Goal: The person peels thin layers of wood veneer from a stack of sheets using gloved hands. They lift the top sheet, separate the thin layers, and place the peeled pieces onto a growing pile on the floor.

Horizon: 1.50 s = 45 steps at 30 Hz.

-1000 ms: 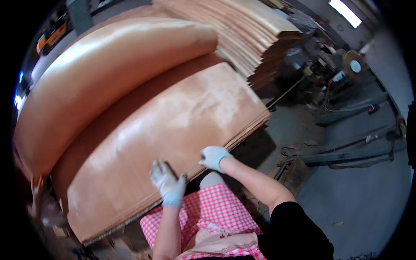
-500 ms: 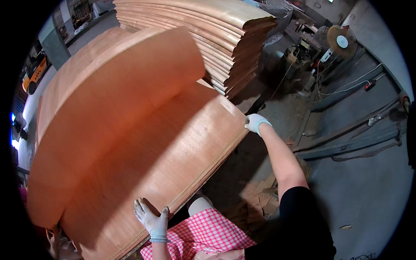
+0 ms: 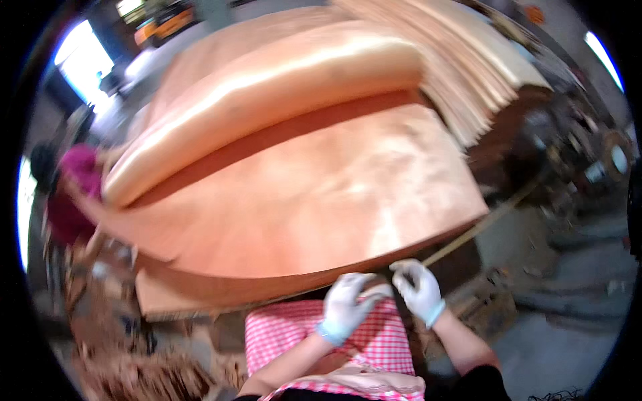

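Note:
A wide reddish-brown sheet of thin wood veneer (image 3: 321, 194) lies on a stack in front of me, its far part bent over into a long roll (image 3: 267, 87). Its near edge bows up from the panel beneath (image 3: 174, 291). Both my hands wear white gloves and are off the sheet, close together before my checked apron (image 3: 281, 334). My left hand (image 3: 348, 304) has bent fingers with the thumb apart, just below the sheet's edge. Loosely curled, my right hand (image 3: 418, 291) has a gap between thumb and fingers. Blur softens the fingertips; nothing shows in either hand.
A person in magenta (image 3: 77, 194) stands at the sheet's left end, arms toward it. Curved sheets are stacked (image 3: 461, 60) at the back right. Veneer scraps (image 3: 140, 374) litter the lower left. A thin pale strip (image 3: 481, 227) runs up rightward beyond my right hand.
Both hands have left the sheet and come together before my apron. The view has swung left. The bent-over part now lies farther off as a lower roll, and the near edge bows.

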Available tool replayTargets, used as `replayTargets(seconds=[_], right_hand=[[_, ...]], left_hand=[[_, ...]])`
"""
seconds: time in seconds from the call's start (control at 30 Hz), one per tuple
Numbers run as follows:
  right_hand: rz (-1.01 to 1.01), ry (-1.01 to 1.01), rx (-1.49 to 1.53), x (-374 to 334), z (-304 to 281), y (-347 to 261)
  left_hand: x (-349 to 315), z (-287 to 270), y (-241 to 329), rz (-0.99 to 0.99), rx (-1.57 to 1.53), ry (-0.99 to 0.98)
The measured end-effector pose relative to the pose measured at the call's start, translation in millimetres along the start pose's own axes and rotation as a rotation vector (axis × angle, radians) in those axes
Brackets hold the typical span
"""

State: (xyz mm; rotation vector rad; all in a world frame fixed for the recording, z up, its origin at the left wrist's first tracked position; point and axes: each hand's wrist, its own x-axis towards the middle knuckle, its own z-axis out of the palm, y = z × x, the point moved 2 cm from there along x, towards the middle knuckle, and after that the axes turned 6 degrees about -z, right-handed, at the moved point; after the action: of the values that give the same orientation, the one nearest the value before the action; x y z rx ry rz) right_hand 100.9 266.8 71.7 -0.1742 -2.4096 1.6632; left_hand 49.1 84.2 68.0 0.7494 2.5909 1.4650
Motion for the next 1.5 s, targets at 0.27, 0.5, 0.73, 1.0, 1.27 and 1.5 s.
replayTargets(seconds=[0.27, 0.5, 0.73, 1.0, 1.27, 1.5], right_hand=[[-0.118, -0.317, 0.215, -13.7, 126.7, -70.7], [0.007, -0.48, -0.368, 38.4, 96.0, -25.3], [-0.027, -0.392, -0.682, 59.4, 29.9, 25.2], [0.072, -0.621, -0.572, 52.5, 109.4, -43.7], [0.113, -0.672, -0.511, 59.9, 147.3, -67.6], [0.14, -0.68, -0.54, 62.1, 147.1, -53.6]], left_hand=[[-70.3, -69.9, -58.8, -0.358, -0.678, 0.277], [-156.9, -251.8, -180.0, -0.579, -0.531, 1.0], [-233.1, -368.2, -276.6, -0.66, -0.353, 1.298], [-280.3, -449.9, -374.2, -0.913, -0.033, 1.309], [-272.5, -489.3, -372.4, -1.047, 0.04, 1.227], [-269.6, -478.9, -369.0, -1.054, 0.067, 1.255]])
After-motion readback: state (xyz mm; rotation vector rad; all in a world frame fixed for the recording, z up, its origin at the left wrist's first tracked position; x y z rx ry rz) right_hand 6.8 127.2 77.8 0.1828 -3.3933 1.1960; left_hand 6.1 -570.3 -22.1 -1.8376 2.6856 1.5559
